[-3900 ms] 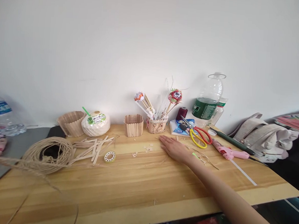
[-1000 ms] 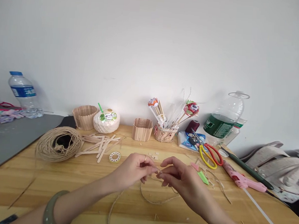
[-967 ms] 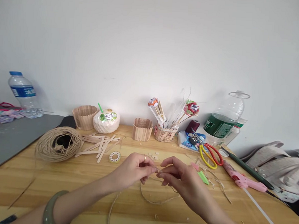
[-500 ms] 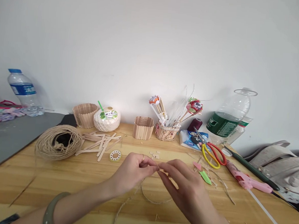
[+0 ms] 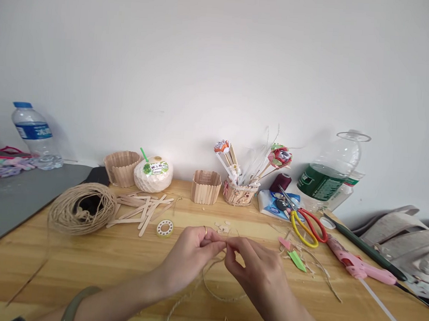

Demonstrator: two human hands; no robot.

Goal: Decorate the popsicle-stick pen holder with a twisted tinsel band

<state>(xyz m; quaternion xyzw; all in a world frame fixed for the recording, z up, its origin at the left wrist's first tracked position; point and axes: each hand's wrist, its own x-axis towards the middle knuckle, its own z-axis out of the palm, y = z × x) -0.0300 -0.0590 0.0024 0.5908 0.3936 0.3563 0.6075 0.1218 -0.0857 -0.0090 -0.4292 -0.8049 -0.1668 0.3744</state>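
My left hand (image 5: 192,256) and my right hand (image 5: 256,272) meet fingertip to fingertip over the wooden table (image 5: 121,266). Both pinch the same strand of jute twine (image 5: 214,286), which loops down onto the table below them and runs toward the near edge. A ring shows on my left hand and a green bangle on that wrist. The big coil of jute twine (image 5: 82,208) lies at the left, apart from both hands.
Loose craft sticks (image 5: 142,207), a tape roll (image 5: 165,228), stick-built cups (image 5: 206,186), a white coconut cup (image 5: 153,174), scissors (image 5: 303,223), a pink glue gun (image 5: 359,265), bottles (image 5: 326,174) and a grey bag (image 5: 402,240) crowd the back and right.
Earlier my right hand lay flat on the table alone. Since then both hands have come together on the twine, and over the last second they drew closer to me.
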